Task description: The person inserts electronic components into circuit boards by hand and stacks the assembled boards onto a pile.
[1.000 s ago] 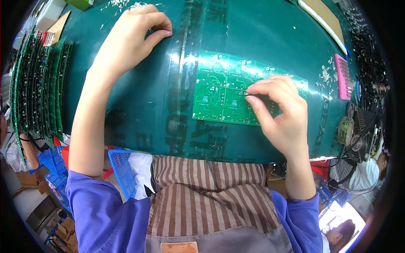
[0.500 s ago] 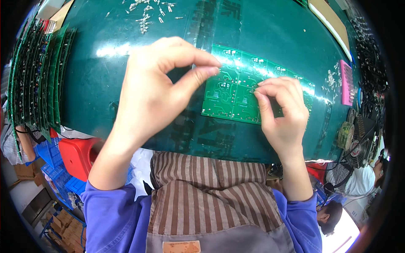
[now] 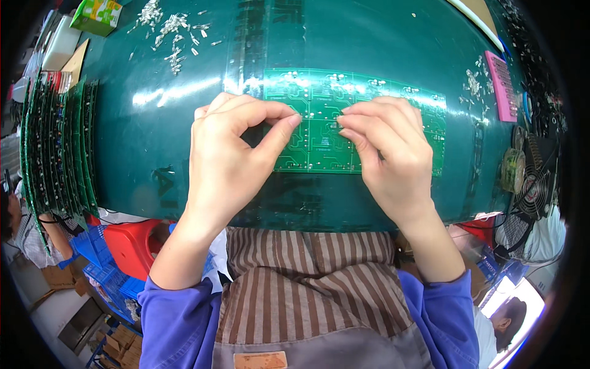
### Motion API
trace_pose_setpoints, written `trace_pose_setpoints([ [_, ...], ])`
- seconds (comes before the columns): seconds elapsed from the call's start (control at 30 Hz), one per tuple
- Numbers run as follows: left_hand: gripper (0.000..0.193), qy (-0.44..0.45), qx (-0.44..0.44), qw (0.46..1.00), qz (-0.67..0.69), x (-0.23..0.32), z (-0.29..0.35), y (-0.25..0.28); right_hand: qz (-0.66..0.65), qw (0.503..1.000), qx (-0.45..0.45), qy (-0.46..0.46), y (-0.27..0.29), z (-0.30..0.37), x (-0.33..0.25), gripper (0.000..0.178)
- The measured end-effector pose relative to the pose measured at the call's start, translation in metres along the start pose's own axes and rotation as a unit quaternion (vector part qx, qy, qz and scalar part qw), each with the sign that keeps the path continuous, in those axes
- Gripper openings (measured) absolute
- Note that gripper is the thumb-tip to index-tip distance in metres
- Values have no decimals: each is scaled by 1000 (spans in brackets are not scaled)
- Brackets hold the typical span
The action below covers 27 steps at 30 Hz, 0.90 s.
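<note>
A flat green circuit board panel [image 3: 329, 142], divided into several repeated sections, lies on the dark green table mat. Over its left part is my left hand [image 3: 236, 138], thumb and forefinger pinched together at the tips. Anything between those fingertips is too small to make out. My right hand [image 3: 396, 144] is over the board's middle, its fingers curled and thumb drawn in toward the forefinger. Whatever it may pinch is not clear either. Both hands cover portions of the board, and their fingertips are a short gap apart.
Loose small clear-headed parts with metal leads [image 3: 175, 27] are scattered at the far left, more [image 3: 473, 86] at the right by a pink tray [image 3: 501, 86]. Upright circuit boards [image 3: 61, 147] stand in a row along the left edge. A small fan [image 3: 533, 192] sits at right.
My left hand has come down closer to the board. My right hand has moved left across it, bringing the fingertips nearer together. The whole view has also shifted slightly.
</note>
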<state>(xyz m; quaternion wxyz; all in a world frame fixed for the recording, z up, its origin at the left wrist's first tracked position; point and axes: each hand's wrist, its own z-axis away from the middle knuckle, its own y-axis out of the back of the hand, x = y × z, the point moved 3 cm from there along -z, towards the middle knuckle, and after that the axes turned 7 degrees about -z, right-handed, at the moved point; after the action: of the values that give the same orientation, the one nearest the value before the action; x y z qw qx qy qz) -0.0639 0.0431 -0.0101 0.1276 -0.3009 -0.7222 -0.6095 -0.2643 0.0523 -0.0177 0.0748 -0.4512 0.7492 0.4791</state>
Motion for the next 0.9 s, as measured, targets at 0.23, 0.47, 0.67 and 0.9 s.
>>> trace_pose_setpoints([
  [0.23, 7, 20, 4, 1000, -23, 6, -1, 0, -40, 999, -15, -32, 6, -2, 0, 20],
  [0.47, 7, 30, 11, 999, -16, 4, 1, -2, -58, 996, -34, -51, 15, -3, -2, 17],
  [0.67, 5, 39, 20, 999, 3, 2, 1, -4, -12, 997, -45, -69, 33, -1, 3, 21],
  [0.9, 6, 24, 13, 1000, -8, 1, 3, -3, 20, 996, -38, -81, 47, 9, 12, 19],
])
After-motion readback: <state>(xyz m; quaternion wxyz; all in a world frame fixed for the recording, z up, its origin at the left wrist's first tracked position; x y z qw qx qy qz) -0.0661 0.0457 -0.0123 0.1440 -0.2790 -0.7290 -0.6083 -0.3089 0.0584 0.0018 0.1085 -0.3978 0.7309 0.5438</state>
